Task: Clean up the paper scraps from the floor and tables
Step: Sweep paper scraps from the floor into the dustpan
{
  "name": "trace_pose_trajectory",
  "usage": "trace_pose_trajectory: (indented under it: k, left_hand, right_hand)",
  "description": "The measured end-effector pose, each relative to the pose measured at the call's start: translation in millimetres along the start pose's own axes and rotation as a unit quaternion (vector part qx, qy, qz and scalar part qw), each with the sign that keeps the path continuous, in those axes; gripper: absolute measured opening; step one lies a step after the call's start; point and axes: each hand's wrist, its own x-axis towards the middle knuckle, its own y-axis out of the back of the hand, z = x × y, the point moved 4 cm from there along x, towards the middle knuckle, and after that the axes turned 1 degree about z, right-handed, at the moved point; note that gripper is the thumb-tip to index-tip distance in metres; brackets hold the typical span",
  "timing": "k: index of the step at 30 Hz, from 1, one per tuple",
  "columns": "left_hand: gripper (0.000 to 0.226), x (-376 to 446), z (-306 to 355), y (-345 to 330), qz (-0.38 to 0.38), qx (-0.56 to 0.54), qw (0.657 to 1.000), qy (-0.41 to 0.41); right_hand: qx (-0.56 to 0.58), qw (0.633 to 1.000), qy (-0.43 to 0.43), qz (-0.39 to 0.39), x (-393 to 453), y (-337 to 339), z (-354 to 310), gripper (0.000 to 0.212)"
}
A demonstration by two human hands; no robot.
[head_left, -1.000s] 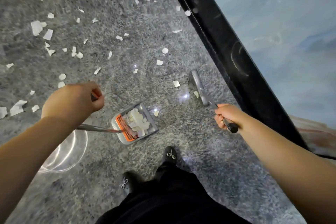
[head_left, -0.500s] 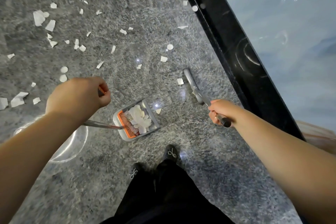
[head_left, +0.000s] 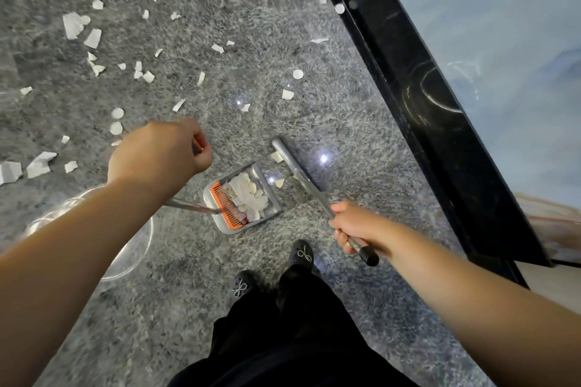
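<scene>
Left hand (head_left: 160,152): fist curled round dustpan handle. Dustpan (head_left: 270,198): on grey floor (head_left: 283,41), orange comb at back, white scraps heaped inside. Right hand (head_left: 353,225): fingers wrapped round broom handle (head_left: 314,192); broom head just beside pan mouth. Paper scraps (head_left: 94,38): scattered over floor, mostly upper left.

Indoor room with a polished stone floor

Glossy grey granite floor (head_left: 176,308) mirrors ceiling lights; a black glossy border (head_left: 418,97) runs beside a blue-white marbled surface (head_left: 509,50). Which kind of room cannot be told.
</scene>
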Motion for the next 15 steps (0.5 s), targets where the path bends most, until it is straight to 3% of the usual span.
trace_pose_trajectory:
  k: [9,15]
  left_hand:
    - [0.013,-16.2,-6.0,-2.8,0.014,-0.002,1.0,-0.007]
    - [0.011,-26.9,-4.0,-0.2,0.017,0.001,1.0,-0.011]
  right_hand:
    - [0.07,0.992,-0.011,-0.101,-19.4,-78.6,34.5,0.055]
    - [0.051,0.996,-0.029,-0.061,-28.4,-88.7,43.4,0.052]
